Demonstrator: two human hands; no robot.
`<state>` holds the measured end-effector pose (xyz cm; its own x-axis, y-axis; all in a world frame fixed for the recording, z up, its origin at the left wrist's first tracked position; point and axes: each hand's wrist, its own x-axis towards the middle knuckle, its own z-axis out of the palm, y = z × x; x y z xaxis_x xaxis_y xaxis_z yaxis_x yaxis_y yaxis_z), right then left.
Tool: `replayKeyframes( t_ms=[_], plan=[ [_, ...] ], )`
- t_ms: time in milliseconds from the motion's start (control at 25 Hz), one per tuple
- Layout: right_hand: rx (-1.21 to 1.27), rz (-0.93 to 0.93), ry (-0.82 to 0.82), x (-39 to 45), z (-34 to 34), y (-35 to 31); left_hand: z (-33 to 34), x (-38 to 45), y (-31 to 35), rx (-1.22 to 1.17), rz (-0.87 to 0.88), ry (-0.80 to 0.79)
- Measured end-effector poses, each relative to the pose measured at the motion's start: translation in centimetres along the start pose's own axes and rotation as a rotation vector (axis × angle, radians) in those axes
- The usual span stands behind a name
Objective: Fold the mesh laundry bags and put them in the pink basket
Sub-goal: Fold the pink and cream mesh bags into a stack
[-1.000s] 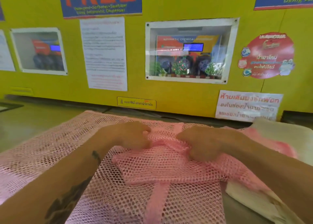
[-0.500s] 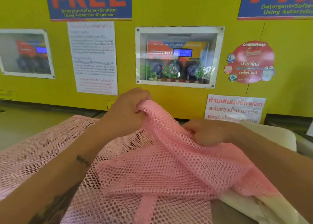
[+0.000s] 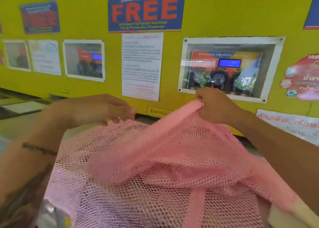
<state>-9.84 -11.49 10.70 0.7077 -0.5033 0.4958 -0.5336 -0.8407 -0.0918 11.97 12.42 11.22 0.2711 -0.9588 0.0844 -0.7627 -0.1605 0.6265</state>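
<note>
A darker pink mesh laundry bag (image 3: 165,152) is bunched and lifted in front of me. My right hand (image 3: 215,105) pinches its top edge and holds it raised near the wall window. My left hand (image 3: 96,108) hovers to the left with fingers spread, holding nothing, just above the far edge of a paler pink mesh bag (image 3: 107,200) that lies spread flat underneath. The pink basket is not in view.
A yellow wall (image 3: 207,12) with posters and glass windows stands close ahead. A cream-coloured object (image 3: 291,215) pokes out under the mesh at the lower right. Grey floor (image 3: 22,122) shows at the left.
My left hand let go of the darker bag and moved left, opening. My right hand lifted the bag's edge higher. The view swung to the left.
</note>
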Motion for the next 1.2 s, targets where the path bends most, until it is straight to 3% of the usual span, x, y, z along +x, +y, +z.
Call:
replayKeyframes(
  t_ms=[120, 200, 320, 400, 480, 560, 680, 720, 880, 920, 1080, 1200],
  plan=[
    [0.086, -0.163, 0.063, -0.6, 1.7, -4.5, 2.9, 1.7, -0.4, 0.072, -0.022, 0.096],
    [0.113, -0.217, 0.029, -1.1, 2.0, -6.4, 5.9, 2.8, 0.0, -0.003, -0.006, -0.065],
    [0.043, -0.165, -0.392, -2.6, 0.3, -7.0, 8.9, 3.7, -0.1, -0.088, 0.082, -0.244],
    [0.087, -0.033, -0.805, -3.6, -1.0, -5.3, 9.1, 4.2, -0.2, -0.121, 0.173, -0.194],
    [0.431, 0.102, -0.978, -4.5, -2.0, -2.9, 8.8, 4.5, 0.0, -0.199, 0.210, -0.071],
    [0.751, 0.209, -0.862, -4.5, -2.2, -1.3, 8.3, 4.7, 0.5, -0.319, 0.254, 0.013],
    [0.757, 0.310, -0.500, -2.9, -0.2, -1.1, 7.6, 4.3, 1.6, -0.450, 0.336, 0.084],
    [0.728, 0.309, -0.474, -2.3, 0.6, -1.7, 7.3, 3.9, 1.8, -0.477, 0.351, 0.099],
    [0.758, 0.272, -0.659, -0.2, 3.4, -5.2, 5.8, 2.5, 0.3, -0.490, 0.349, 0.191],
    [0.705, 0.252, -0.627, 0.3, 3.6, -6.6, 5.3, 2.2, -0.9, -0.466, 0.314, 0.231],
    [0.134, 0.038, -0.057, 4.8, 4.4, -9.0, 3.6, 2.0, -6.7, -0.274, 0.155, 0.314],
    [0.088, -0.023, 0.195, 9.2, 5.5, -10.1, 2.3, 1.2, -10.3, -0.378, 0.041, 0.242]
  ],
)
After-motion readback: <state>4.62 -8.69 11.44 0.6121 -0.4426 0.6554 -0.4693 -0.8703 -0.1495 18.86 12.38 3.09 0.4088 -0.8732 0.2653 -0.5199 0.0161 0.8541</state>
